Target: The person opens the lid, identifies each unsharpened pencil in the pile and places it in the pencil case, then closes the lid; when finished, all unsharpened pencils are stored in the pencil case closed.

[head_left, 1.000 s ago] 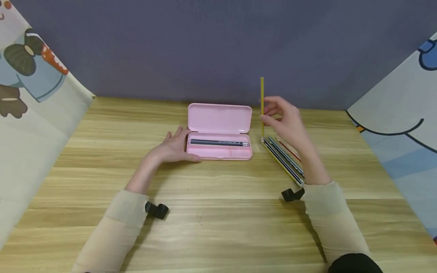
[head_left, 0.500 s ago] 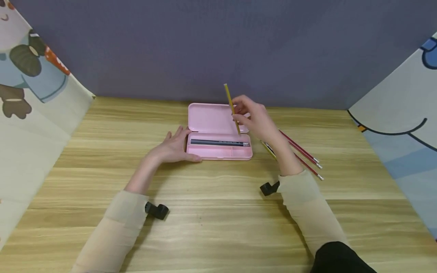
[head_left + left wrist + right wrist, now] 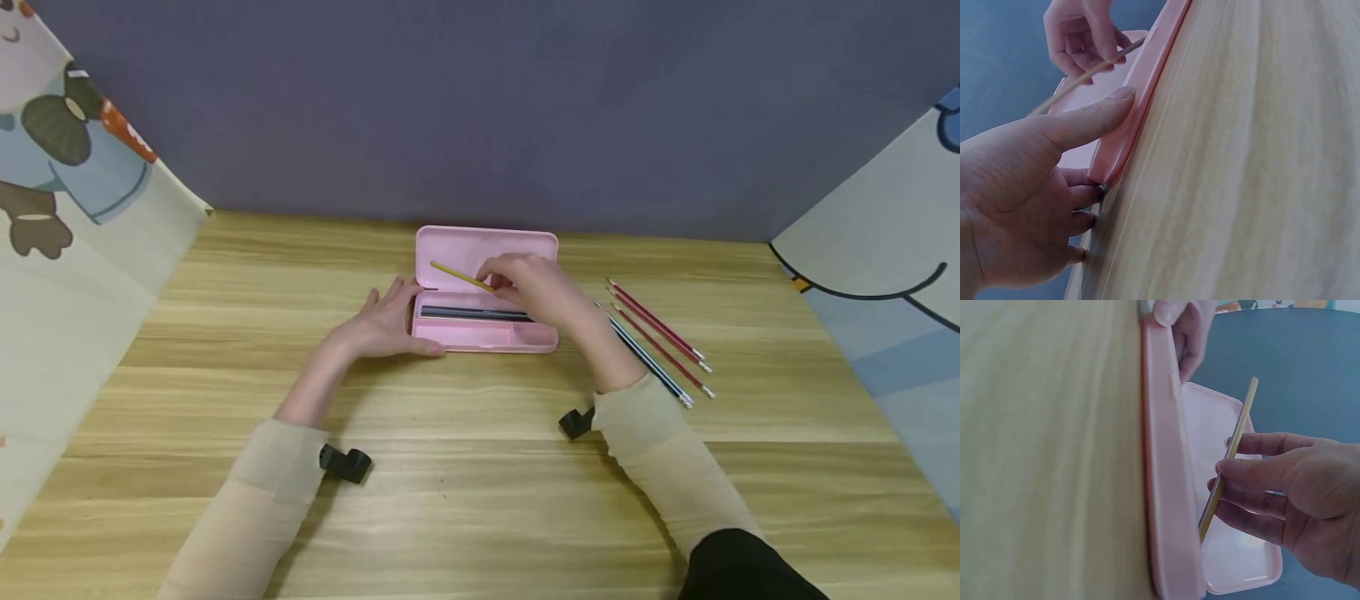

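An open pink pencil case [image 3: 467,335] lies on the wooden table, its lid tipped back toward the dark wall. My left hand [image 3: 381,323] holds its left end, thumb along the front wall and the other fingers round the end, as the left wrist view shows. Dark pencils [image 3: 472,313] rest in the long rear compartment; the front compartments hold nothing. Over the case, my right hand [image 3: 536,287] pinches a yellow pencil [image 3: 1239,432] between thumb and fingers. The pencil slants across the lid in the head view, one end hidden behind the hand.
Red pencils [image 3: 656,321] and dark blue-grey pencils [image 3: 651,358] lie slanted on the table right of the case, partly under the right forearm. A dark wall [image 3: 480,108] rises directly behind the table. Each sleeve carries a small black camera [image 3: 347,463].
My right hand has carried the yellow pencil left and down, from above the loose pencils to over the case. The pencil has tilted from upright to nearly flat. The left hand stays put.
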Demonstrator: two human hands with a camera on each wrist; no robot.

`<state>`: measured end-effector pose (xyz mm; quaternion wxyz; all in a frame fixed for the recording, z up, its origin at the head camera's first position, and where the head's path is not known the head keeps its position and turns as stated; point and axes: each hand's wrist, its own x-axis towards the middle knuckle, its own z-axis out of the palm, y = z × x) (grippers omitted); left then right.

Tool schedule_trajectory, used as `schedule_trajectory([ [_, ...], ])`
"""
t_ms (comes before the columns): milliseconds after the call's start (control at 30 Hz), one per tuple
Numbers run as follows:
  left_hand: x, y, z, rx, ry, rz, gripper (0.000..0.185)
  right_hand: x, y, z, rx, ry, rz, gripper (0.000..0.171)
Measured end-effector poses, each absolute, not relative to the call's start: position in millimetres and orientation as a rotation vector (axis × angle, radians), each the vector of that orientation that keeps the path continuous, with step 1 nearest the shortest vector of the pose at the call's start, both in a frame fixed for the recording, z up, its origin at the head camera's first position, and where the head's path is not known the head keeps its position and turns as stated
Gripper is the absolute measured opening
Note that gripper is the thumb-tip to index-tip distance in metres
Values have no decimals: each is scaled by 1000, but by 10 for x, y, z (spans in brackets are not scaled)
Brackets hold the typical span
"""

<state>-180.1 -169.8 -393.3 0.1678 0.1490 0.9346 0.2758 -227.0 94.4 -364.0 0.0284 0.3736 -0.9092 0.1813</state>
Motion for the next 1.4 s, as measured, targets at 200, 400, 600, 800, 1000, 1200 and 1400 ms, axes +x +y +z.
schedule_trajectory([
  [200,-1801,-1685,-3928,407,2655,785,109,-2266,903,-3699,1139,-2852,490,25],
  [400,-1801,-1672,-3926,409,2650,777,110,-2256,889,-3756,1128,-2886,437,26],
  [600,-1801,-1664,-3924,399,2645,786,110,-2232,922,-3740,1131,-2913,509,29],
  [800,-1807,-1663,-3926,391,2645,783,110,-2257,1121,-3593,1110,-2826,824,29],
  [1000,-1796,-1662,-3922,396,2645,786,110,-2188,1484,-3430,894,-2705,1136,39],
  [1200,-1804,-1671,-3936,395,2640,784,110,-2087,1807,-3439,772,-2663,1286,53],
  [1400,-1806,-1671,-3931,392,2635,782,111,-1965,2082,-3472,725,-2770,1227,59],
])
